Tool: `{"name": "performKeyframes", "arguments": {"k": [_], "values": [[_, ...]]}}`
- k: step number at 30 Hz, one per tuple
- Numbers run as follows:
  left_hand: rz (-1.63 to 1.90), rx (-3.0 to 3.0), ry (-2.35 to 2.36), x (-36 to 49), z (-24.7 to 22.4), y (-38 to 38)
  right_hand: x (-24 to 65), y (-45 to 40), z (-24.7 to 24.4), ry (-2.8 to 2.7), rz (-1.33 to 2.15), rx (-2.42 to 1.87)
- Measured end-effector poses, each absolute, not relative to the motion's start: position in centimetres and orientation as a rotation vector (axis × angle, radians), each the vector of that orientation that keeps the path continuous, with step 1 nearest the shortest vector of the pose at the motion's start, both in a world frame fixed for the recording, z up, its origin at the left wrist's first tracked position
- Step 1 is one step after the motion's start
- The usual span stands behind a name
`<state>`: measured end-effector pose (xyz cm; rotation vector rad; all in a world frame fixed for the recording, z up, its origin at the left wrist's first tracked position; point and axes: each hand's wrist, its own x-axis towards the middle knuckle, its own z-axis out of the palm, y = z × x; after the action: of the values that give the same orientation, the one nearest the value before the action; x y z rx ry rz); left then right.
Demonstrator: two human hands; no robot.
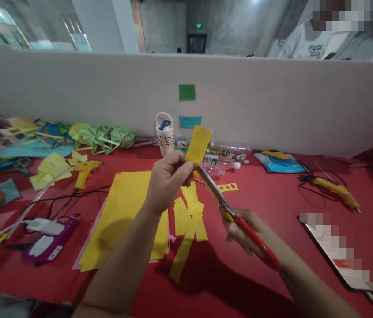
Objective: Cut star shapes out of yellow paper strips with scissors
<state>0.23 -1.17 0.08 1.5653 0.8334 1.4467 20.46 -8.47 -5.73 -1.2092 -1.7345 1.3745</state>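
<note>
Held up: yellow strip (202, 140), scissors (212, 184) at its corner

L hand (168, 183) fingers pinched closed on strip's low end, prob. so markings stay visible, up over table (239, 282). R hand (246, 232) fingers curled round scissors' handles, tips angled in, prob. for control.

Pale partition (239, 95); grey wall (163, 28) (green sign (198, 25) lit).

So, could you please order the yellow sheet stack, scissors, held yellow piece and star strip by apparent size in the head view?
1. Yellow sheet stack, partly hidden
2. Scissors, partly hidden
3. Held yellow piece
4. Star strip
</note>
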Motion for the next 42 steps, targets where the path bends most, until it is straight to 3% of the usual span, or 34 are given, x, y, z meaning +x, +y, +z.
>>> {"name": "performKeyframes", "arguments": {"k": [14,42], "values": [[1.381,1.43,0.734,0.7,-0.3,-1.2,19.7,-8.8,-6.0,-1.573,1.429,-1.231],[1.353,1.486,0.628,-0.3,-0.5,-0.7,20.9,-8.6,-6.0,-1.784,1.392,-1.152]]}}
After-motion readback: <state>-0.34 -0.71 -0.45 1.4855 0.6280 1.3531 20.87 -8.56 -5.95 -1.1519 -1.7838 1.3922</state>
